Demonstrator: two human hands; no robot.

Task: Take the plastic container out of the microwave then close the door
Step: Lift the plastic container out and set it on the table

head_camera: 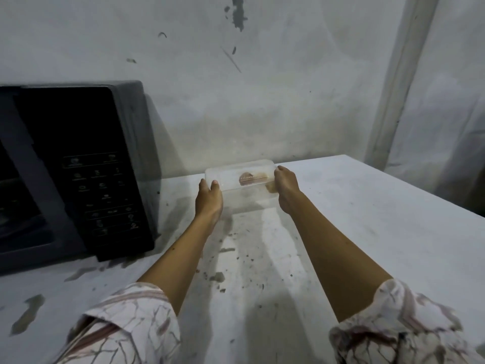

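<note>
A clear plastic container (241, 177) with a brownish piece of food inside is out on the white table (354, 219), near the back wall. My left hand (209, 199) grips its left end and my right hand (286, 189) grips its right end. Whether its base touches the table I cannot tell. The black microwave (78, 166) stands at the left, with its keypad panel facing me. Its dark cavity shows at the far left edge; the door itself is out of view.
The table top is stained and flecked with dark chips of paint. A scuffed white wall runs behind it, and a pale vertical pipe or frame (393, 88) stands at the back right. The table's right edge falls away at the far right.
</note>
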